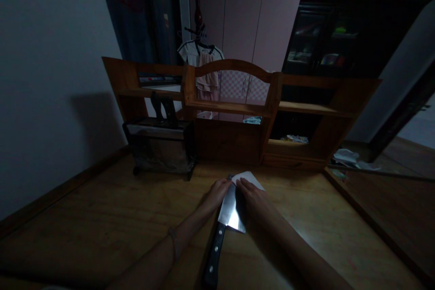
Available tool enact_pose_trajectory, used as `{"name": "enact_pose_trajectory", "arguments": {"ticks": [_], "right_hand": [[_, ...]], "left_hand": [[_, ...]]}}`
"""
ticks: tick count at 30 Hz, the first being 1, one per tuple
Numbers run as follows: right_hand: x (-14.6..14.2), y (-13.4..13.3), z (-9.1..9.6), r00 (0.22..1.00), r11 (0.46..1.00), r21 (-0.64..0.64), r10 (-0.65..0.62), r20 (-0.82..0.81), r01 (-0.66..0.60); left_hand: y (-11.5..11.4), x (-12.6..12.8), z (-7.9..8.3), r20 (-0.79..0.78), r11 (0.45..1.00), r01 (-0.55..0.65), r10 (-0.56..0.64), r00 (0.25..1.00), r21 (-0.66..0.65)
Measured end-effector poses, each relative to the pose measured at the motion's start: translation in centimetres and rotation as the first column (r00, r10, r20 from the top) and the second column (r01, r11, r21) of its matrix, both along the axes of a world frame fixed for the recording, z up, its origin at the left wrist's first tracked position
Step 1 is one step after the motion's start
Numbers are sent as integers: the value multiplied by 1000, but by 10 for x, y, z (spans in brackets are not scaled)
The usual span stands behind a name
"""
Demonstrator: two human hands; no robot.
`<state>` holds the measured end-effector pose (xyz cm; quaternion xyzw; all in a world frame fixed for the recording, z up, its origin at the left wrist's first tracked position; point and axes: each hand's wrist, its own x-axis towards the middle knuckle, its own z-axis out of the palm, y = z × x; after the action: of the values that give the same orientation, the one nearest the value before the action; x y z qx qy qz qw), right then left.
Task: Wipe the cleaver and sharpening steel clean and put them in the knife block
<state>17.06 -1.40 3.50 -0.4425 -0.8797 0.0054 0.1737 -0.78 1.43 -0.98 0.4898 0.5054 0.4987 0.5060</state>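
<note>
Cleaver point(232, 208), left hand point(219, 189) at its far end, grip unclear, right hand point(250, 192) narrow on white sheet point(253, 180)

Your right hand point(252, 194) covers part of a white sheet point(249, 176), the bottom edge crops your forearms point(288, 233), and items point(331, 59) in the dark cabinet point(369, 41) are too small to identify.

The tabletop point(322, 217) lies open rightward; a wooden shelf point(231, 140) blocks beyond.

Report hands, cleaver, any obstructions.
Left hand at far end of cleaver; right hand on white sheet. Handle toward wearer. Knife holder standing apart, off left.
</note>
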Motion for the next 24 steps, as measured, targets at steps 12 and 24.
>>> {"name": "enact_pose_trajectory", "arguments": {"ticks": [12,24], "right_hand": [[-1,3,-7,1000,1000,20,-11,14,11],[-3,-3,2,999,1000,-1,-11,43,11]], "left_hand": [[-3,2,6,-13,1000,-5,5,1000,13],[0,1,2,-20,1000,2,-2,1000,16]]}}
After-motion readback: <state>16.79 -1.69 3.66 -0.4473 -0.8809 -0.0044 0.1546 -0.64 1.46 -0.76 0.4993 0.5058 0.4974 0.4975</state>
